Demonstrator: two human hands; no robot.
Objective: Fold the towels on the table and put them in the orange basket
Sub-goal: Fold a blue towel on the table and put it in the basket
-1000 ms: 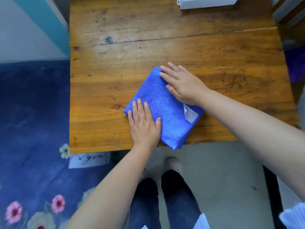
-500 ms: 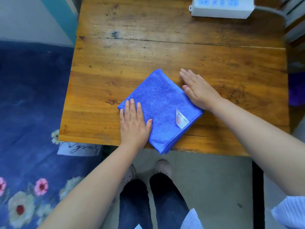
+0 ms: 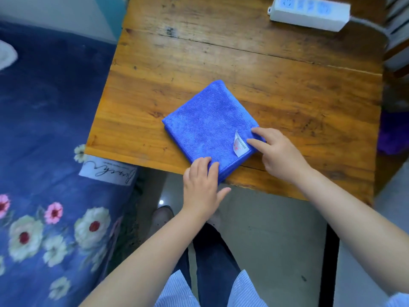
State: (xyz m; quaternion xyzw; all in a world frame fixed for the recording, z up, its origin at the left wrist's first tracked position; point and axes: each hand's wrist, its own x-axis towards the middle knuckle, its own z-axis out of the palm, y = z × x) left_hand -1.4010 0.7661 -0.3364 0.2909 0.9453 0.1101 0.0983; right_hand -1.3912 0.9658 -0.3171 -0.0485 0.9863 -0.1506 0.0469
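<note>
A blue towel, folded into a square with a white label on top, lies near the front edge of the wooden table. My left hand is at the towel's near corner, which overhangs the table edge; its fingers curl over the top of the corner and its thumb reaches out below it. My right hand is at the towel's right corner, with two fairly straight fingers touching the cloth beside the label; its thumb is hidden. No orange basket is in view.
A white power strip with its cable lies at the table's back right. A blue flowered bedspread fills the left side, close to the table. My legs and shoes stand on the grey floor below the front edge.
Both hands have left the flat top of the towel and slid toward me. The left now curls on the near corner; the right moved from the far edge to the right corner.
</note>
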